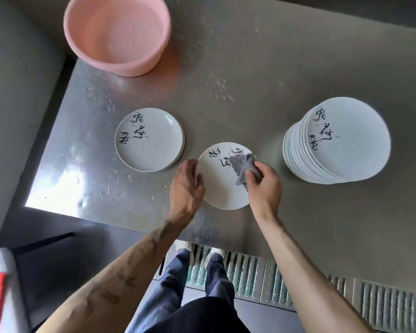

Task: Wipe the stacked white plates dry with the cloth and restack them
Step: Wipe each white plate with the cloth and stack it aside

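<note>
While gripping the plate (219, 186) by its rim with the left hand (186, 186), pinches a cloth (240, 165) onto its face with the right hand (264, 186). Holds it near the front edge of the counter (250, 68), between short pile (151, 150) and tall stack (346, 150). Black brush writing, unreadable.

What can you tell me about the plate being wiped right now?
The plate is round, white and glossy, like glazed ceramic, with black brush characters and a pinkish stroke near its far rim. It lies face up near the front edge of the steel table; whether it rests on it I cannot tell. The left hand grips its left rim; the right hand presses a grey cloth on its right side, hiding some lettering.
</note>
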